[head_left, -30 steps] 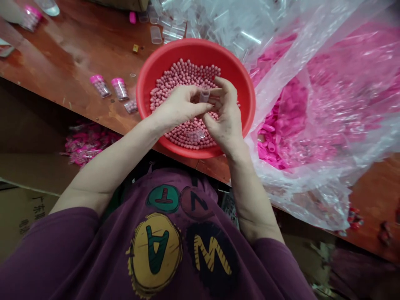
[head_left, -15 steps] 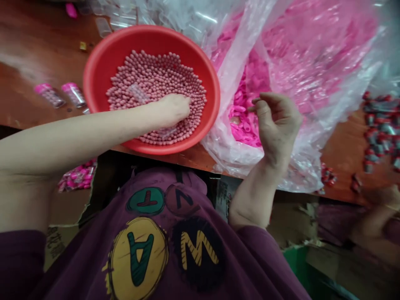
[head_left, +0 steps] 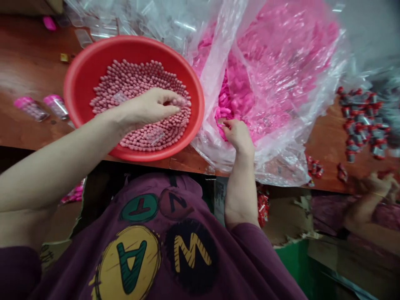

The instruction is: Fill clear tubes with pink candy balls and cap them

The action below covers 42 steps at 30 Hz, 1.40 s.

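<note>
A red plastic bowl (head_left: 78, 79) full of small pink beads (head_left: 137, 79) sits at the wooden table's near edge. My left hand (head_left: 146, 109) lies in the bowl on the beads, fingers pinched on a small clear vial (head_left: 180, 101) that looks filled with beads. My right hand (head_left: 238, 134) reaches into a clear plastic bag (head_left: 281, 137) of pink caps (head_left: 237, 83). Its fingers are curled together among the caps, and what they pinch is too small to name. Two empty clear vials (head_left: 155, 136) lie on the beads.
Two filled vials with pink caps (head_left: 56, 105) lie on the table left of the bowl. A bag of empty clear vials (head_left: 131, 21) lies behind the bowl. Several red-capped vials (head_left: 362, 121) cover the table's right. Another person's hand (head_left: 375, 183) is at far right.
My hands were together over the bowl holding a clear vial. My left hand then dipped into the beads. My right hand moved right and down into the bag of caps.
</note>
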Available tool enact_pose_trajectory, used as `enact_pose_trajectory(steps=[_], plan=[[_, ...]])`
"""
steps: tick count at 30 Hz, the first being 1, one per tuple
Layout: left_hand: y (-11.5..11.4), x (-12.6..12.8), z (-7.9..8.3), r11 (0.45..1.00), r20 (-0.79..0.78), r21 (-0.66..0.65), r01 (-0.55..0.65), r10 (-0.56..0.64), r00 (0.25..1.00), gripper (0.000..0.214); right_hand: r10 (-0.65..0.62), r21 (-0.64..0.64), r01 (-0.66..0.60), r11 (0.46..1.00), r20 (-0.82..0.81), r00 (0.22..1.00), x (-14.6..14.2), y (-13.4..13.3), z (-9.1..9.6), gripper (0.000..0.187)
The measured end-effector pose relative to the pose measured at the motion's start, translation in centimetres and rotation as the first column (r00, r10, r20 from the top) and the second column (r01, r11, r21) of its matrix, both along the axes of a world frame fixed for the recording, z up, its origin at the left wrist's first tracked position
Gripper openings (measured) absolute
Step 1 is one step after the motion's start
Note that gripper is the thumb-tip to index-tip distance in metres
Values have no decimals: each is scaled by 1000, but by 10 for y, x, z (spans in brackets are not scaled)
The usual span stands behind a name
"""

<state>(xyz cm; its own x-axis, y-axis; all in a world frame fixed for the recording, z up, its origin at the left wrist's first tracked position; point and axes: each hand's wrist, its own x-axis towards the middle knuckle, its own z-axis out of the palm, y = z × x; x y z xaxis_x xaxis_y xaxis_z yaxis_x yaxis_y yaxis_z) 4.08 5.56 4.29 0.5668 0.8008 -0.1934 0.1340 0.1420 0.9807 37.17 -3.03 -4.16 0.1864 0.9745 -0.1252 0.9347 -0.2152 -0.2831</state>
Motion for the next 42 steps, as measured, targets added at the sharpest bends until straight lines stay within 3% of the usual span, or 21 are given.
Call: enact_pose_trajectory(steps=[5,8,10,12,13,14,16,18,20,24,27,33,37,42], plan=[[-31,-15,-1,937,244,-347,-36,128,961,28,54,15,-53,999,-109,993,15,11,-5,11],[-44,-24,-4,879,362,-476,-11,207,909,40,-37,109,44,993,-64,997,9,11,1,19],[-52,-29,-3,849,399,-529,-4,253,881,37,-139,274,151,950,-64,988,-6,10,13,20],[-59,-33,-4,828,407,-561,-17,293,865,28,-148,463,245,852,-237,960,-32,9,29,19],[-61,-34,-4,821,401,-570,-33,313,861,22,-79,526,282,802,-375,924,-47,10,37,17],[-63,-35,-6,816,391,-576,-54,333,858,18,46,543,291,788,-523,851,-63,11,45,18],[-63,-36,-9,808,366,-580,-106,374,852,19,309,560,234,795,-706,638,-96,17,58,25],[-62,-37,-14,808,348,-568,-155,407,845,28,462,585,130,800,-740,489,-126,23,63,30],[-60,-40,-18,817,350,-548,-180,420,837,34,505,569,19,822,-744,437,-148,28,63,28],[-57,-47,-24,837,413,-513,-189,434,801,27,489,467,-167,869,-756,435,-171,29,54,34],[-57,-49,-28,837,436,-492,-238,474,765,21,507,447,-242,861,-720,474,-178,26,49,37],[-59,-46,-30,849,462,-475,-230,463,756,24,499,473,-187,861,-717,487,-187,28,44,32],[-61,-46,-27,866,477,-464,-188,423,771,23,520,575,-96,812,-640,566,-186,31,37,29],[-63,-46,-25,861,439,-454,-229,441,783,37,559,634,-165,755,-491,668,-178,31,40,23]])
